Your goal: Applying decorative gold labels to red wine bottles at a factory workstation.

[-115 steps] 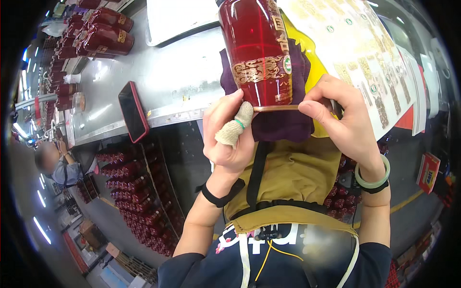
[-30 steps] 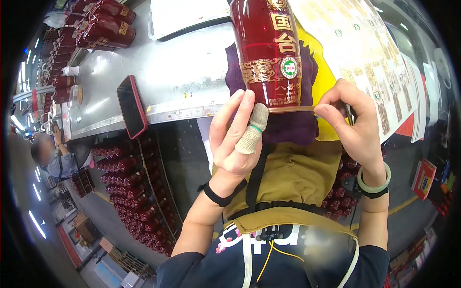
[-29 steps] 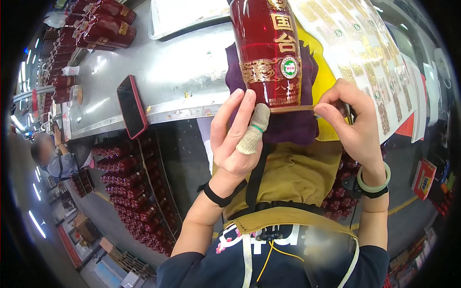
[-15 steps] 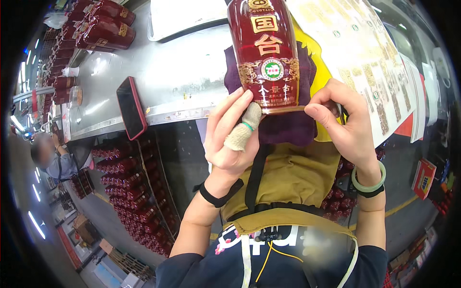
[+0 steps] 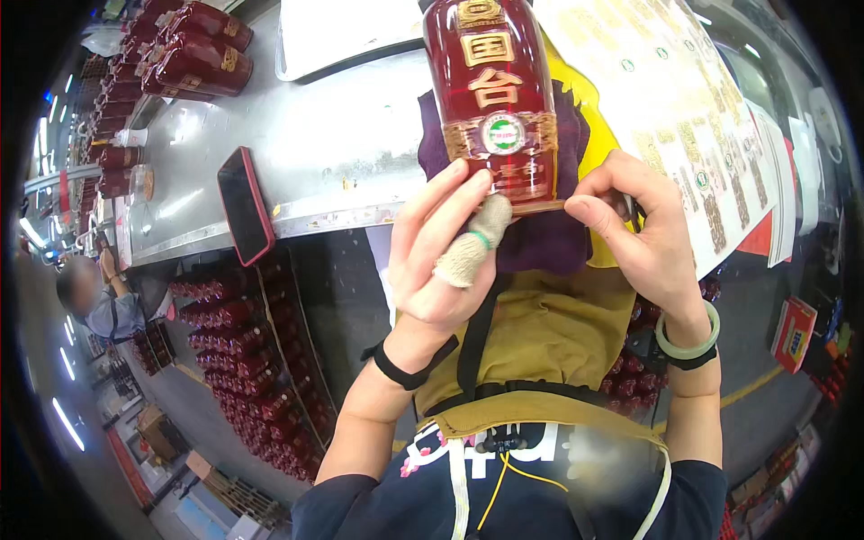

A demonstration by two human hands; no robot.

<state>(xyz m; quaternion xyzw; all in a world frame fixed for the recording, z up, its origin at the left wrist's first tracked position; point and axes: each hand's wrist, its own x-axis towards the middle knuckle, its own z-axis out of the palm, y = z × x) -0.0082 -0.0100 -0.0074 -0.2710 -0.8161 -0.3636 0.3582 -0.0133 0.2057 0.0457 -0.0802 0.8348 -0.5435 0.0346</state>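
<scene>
A dark red glass bottle [image 5: 490, 90] with gold lettering and a round green-and-white emblem lies with its base toward me. Under it is a folded purple cloth [image 5: 576, 135]. My left hand [image 5: 450, 243] grips the bottle's lower left end, its fingertips pressed against the front near the base. One of its fingers wears a cream knitted cover [image 5: 468, 252] with a green band. At the lower right corner of the base, my right hand [image 5: 643, 220] is closed, thumb pinching in toward curled fingers. Its thumb tip touches the bottle's edge.
A phone [image 5: 245, 207] in a red case lies at the table's [image 5: 306, 153] near edge. Printed label sheets [image 5: 666, 81] cover the right side, with yellow material [image 5: 589, 157] beneath. More red bottles [image 5: 193, 54] stand far left; several rows [image 5: 243, 369] fill the lower left. A person [image 5: 108, 292] is beyond.
The bottle has turned slightly and shifted a little up and left. My left hand has slid slightly right along its base; the right hand has barely moved.
</scene>
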